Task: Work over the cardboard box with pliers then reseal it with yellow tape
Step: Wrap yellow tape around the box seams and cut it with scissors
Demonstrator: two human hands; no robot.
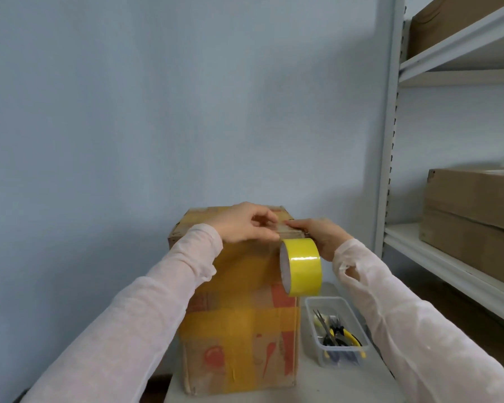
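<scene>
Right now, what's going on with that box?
A person is taping shut a tall brown cardboard box. The left hand pinches the tape strip on its top edge; the right hand rests beside it, the glossy yellow tape roll hanging just below. Yellow-handled pliers lie in a clear plastic tub alongside.

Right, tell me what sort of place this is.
Probably a storeroom or packing area: white metal shelving holding brown cardboard cartons, a tape-patched cardboard box on a small table, and a clear plastic tub of hand tools beside it.
</scene>
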